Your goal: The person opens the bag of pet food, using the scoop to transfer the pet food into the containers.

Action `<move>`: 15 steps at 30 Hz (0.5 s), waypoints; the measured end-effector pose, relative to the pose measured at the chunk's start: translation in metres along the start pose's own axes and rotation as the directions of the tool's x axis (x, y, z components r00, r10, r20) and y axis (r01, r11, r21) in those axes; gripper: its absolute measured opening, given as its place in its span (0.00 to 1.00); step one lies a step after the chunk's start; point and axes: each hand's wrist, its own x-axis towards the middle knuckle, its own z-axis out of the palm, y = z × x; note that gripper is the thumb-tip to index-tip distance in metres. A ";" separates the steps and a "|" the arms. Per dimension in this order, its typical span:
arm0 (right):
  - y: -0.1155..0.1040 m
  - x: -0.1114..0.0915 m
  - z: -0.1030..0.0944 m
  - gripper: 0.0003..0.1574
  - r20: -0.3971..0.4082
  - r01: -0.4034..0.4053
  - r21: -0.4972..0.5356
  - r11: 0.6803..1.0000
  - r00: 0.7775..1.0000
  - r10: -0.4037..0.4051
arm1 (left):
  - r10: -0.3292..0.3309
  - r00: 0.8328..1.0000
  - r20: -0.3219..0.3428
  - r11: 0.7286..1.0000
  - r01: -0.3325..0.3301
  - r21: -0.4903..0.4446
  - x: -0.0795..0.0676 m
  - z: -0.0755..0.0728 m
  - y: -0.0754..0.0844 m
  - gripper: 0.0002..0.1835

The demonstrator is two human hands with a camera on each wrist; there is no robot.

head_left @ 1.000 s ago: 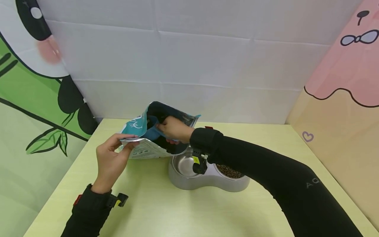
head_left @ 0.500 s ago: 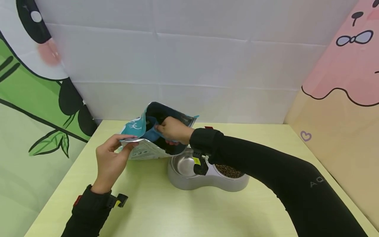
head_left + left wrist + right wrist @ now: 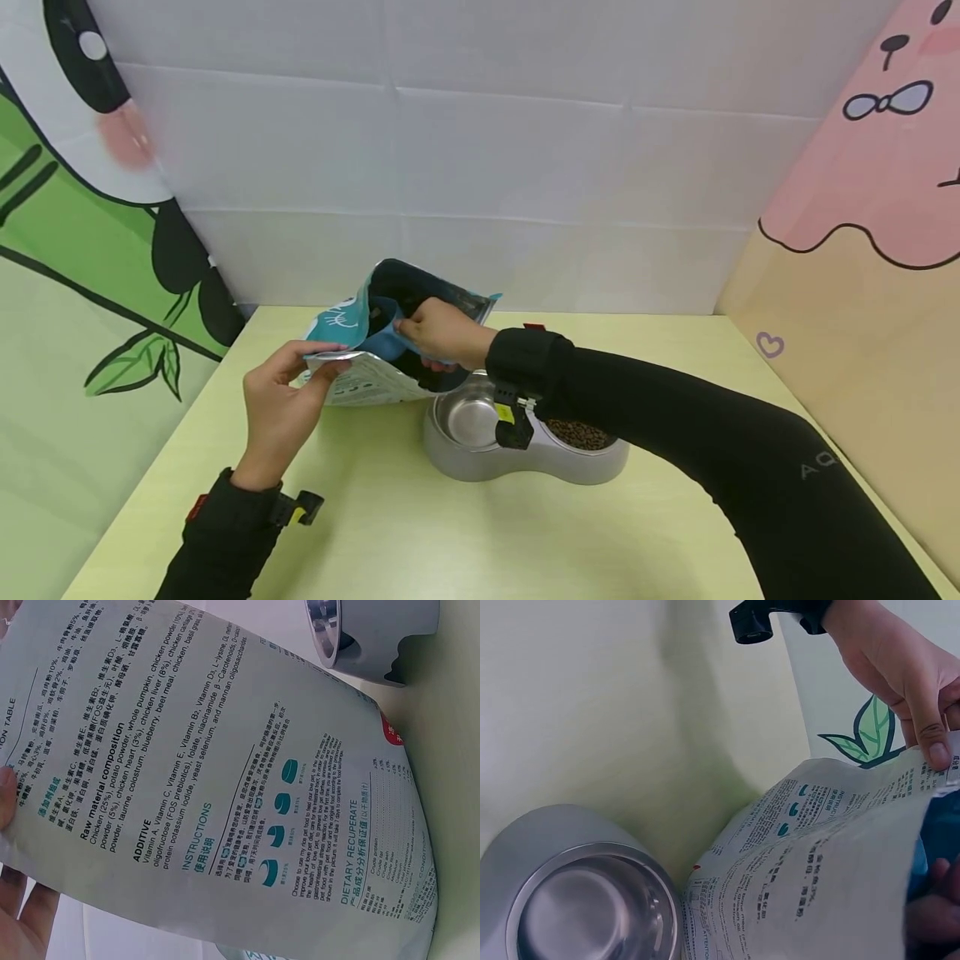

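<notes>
While the left hand [image 3: 281, 412] pinches the near-left rim of a teal-and-white printed foil pouch [image 3: 367, 383], the right hand [image 3: 447, 329] reaches into its wide mouth and grips a blue plastic scoop [image 3: 386, 342]. Left fingers: closed down on the rim, thumb on the printed white panel, the other fingers across the teal side; film between them, no gap. Right fingers: curled around the scoop handle, thumb on top; the scoop's cup sits left of them, inside the pouch, dark pieces visible in it. Pouch tilted, mouth turned toward the person, dark lining showing. The left wrist view is mostly its white panel, with text and small teal icons.

Just beside the pouch, right side: a grey plastic double-bowl feeder [image 3: 517, 468] on the pale yellow counter [image 3: 375, 533]. Its left round stainless-steel bowl [image 3: 467, 418] shows bare shiny metal; the right one holds small brown kibble [image 3: 577, 435], partly hidden by the black right sleeve [image 3: 675, 408]. Can't tell whether pouch and feeder touch. White creased backdrop [image 3: 510, 158] behind.
</notes>
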 end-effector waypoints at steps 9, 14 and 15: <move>-0.001 -0.007 -0.003 0.29 0.014 0.007 0.033 0.999 1.000 -0.007 | 0.011 1.000 -0.002 1.000 -0.011 0.029 -0.001 0.000 -0.002 0.15; -0.002 -0.011 -0.004 0.28 0.025 0.009 0.053 0.999 1.000 -0.010 | 0.003 1.000 -0.009 0.999 -0.003 0.032 0.001 -0.001 -0.002 0.15; -0.002 -0.012 -0.004 0.28 0.028 0.007 0.058 0.998 1.000 -0.009 | 0.004 1.000 -0.010 0.999 -0.004 0.033 0.001 -0.002 -0.002 0.15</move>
